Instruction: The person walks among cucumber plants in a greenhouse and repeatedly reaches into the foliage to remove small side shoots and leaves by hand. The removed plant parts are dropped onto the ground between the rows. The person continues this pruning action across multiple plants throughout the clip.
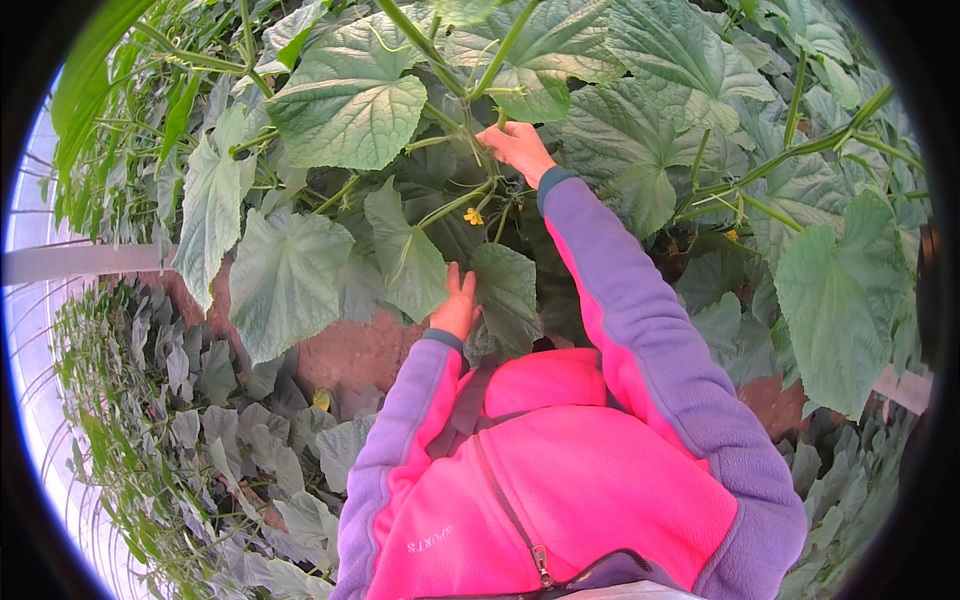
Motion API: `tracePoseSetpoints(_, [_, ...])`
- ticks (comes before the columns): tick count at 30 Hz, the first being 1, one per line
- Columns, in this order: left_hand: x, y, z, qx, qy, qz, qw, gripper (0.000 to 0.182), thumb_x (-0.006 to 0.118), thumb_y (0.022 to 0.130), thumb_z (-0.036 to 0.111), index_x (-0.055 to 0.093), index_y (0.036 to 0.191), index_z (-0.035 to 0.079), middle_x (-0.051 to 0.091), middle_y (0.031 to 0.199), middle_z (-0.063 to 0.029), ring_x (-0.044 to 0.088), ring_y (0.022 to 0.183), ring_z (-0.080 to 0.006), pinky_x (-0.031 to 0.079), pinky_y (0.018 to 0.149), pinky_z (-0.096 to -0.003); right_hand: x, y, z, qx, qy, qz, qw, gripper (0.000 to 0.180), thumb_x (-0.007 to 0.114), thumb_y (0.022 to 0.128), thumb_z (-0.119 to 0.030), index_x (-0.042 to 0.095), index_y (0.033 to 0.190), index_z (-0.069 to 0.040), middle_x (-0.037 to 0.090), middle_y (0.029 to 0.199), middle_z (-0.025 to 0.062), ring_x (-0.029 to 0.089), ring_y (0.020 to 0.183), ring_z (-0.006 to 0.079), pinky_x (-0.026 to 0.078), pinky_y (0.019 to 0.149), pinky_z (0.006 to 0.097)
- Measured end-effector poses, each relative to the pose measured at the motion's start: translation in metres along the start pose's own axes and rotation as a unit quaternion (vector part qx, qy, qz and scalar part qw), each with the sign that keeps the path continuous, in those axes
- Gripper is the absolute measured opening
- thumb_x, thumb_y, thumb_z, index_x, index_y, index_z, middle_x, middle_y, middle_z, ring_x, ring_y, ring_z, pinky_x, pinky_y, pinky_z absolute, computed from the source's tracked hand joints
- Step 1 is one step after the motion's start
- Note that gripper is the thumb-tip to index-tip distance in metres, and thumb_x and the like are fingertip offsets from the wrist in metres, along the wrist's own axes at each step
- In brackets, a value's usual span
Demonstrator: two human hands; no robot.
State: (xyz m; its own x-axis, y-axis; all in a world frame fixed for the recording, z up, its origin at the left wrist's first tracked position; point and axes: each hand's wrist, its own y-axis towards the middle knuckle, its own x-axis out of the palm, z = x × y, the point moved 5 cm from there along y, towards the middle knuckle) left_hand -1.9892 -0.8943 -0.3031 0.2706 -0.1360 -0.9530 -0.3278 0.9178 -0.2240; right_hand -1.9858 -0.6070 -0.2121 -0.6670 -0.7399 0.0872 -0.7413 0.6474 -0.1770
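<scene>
My right hand (pixel 519 152) reaches up into a cucumber plant, its fingertips pinched together at the vine stem (pixel 469 124). Part of the grip is hidden by the fingers themselves. Lower down, my left hand (pixel 457 306) has its fingers spread and pointing upward, with nothing visible in them. It sits between a cucumber leaf (pixel 411 262) on its left and a darker leaf (pixel 507 296) on its right, close against both. A small yellow flower (pixel 472 216) shows between the two hands, below the right one. Thin tendrils and leaf stalks surround it.
Broad leaves (pixel 352 112) overhang the upper area. A long thick vine (pixel 795 150) slants across the right side. Bare reddish soil (pixel 349 352) shows behind the lower leaves. More cucumber plants (pixel 225 450) grow at lower left, near the pale greenhouse film (pixel 37 375).
</scene>
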Motion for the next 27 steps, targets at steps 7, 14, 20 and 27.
tracePoseSetpoints(7, [-0.008,0.0,0.003,-0.016,0.071,-0.014,0.997,0.075,0.08,0.073,0.034,0.047,0.138,0.014,0.036,0.15,-0.0176,0.033,0.141,-0.034,0.017,0.113,-0.0667,-0.002,-0.004,-0.007,0.007,0.13,-0.018,0.991,0.039,0.074,0.085,-0.035,0.067,0.106,-0.002,0.061,0.083,-0.0015,0.055,0.065,0.0072,0.042,0.057,0.0215])
tracePoseSetpoints(14, [-0.003,0.005,-0.002,-0.013,0.0,0.003,1.0,0.077,0.08,0.074,0.033,0.045,0.14,0.014,0.034,0.15,-0.0189,0.032,0.141,-0.0353,0.019,0.113,-0.0651,-0.031,-0.038,0.016,0.051,0.147,0.057,0.986,0.048,0.067,0.092,-0.038,0.06,0.124,-0.003,0.066,0.118,0.0079,0.063,0.076,0.0085,0.051,0.065,0.022])
tracePoseSetpoints(20, [-0.003,0.01,-0.001,-0.01,0.035,-0.018,0.999,0.08,0.082,0.072,0.027,0.042,0.141,0.015,0.029,0.152,-0.0202,0.029,0.142,-0.0381,0.049,0.1,-0.0474,-0.022,-0.054,0.016,0.013,0.024,-0.008,1.0,0.034,0.068,0.092,-0.027,0.066,0.113,-0.001,0.072,0.094,0.005,0.062,0.068,0.0082,0.051,0.06,0.0229])
tracePoseSetpoints(27, [-0.012,0.008,0.002,0.001,0.026,0.023,0.999,0.08,0.082,0.071,0.027,0.043,0.14,0.014,0.03,0.152,-0.0205,0.03,0.143,-0.0372,0.051,0.097,-0.0454,-0.003,-0.077,-0.029,-0.072,-0.074,-0.029,0.994,0.029,0.07,0.089,-0.018,0.067,0.112,-0.001,0.071,0.088,0.0049,0.065,0.07,0.0097,0.052,0.062,0.0238])
